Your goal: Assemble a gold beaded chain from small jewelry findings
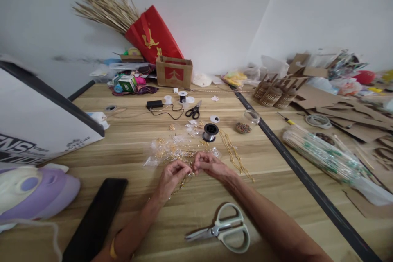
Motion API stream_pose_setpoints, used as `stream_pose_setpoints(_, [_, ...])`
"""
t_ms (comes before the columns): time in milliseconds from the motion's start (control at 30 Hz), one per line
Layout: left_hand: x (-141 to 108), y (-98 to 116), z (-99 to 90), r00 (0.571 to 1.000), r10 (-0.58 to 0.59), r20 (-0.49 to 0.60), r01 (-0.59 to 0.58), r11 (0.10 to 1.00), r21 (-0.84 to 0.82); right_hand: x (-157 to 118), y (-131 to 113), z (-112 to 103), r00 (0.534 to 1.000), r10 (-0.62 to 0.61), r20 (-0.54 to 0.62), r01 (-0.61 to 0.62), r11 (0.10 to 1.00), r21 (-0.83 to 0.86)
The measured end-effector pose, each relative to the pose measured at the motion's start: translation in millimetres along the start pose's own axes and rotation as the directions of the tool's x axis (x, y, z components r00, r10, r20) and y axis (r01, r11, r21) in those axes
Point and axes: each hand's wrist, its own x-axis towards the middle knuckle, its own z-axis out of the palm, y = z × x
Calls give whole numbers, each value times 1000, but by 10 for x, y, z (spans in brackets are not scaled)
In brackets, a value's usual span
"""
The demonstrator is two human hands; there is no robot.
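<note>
My left hand (174, 175) is closed in a pinch on the end of a thin gold chain (181, 186), which trails down onto the table below the fingers. My right hand (211, 167) meets it fingertip to fingertip, also pinched; whatever it grips is too small to make out. Just beyond both hands lie clear plastic bags (166, 147) of small gold and silver findings. A spool of fine wire (210, 132) stands behind the right hand, with a longer gold chain (231, 153) to its right. White-handled scissors (225, 229) rest nearer to me, beneath the right forearm's left side.
Black scissors (194, 110) and a round tub of brown beads (245, 125) sit farther back. On the left are a black phone-like slab (96, 219), a purple-and-white device (39, 190) and a large white box (39, 114). Bagged sticks (325, 157) and cardboard (346, 102) lie right.
</note>
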Motion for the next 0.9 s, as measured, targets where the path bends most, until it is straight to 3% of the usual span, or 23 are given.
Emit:
stream_pose_setpoints(700, [-6,11,12,1000,4,27,-4,1000,3,7,-43,31,996,-16,-84,14,999,-31])
stream_pose_setpoints(900, [7,-26,-2,999,22,50,-18,997,-76,5,-42,27,997,-17,-71,13,998,-67])
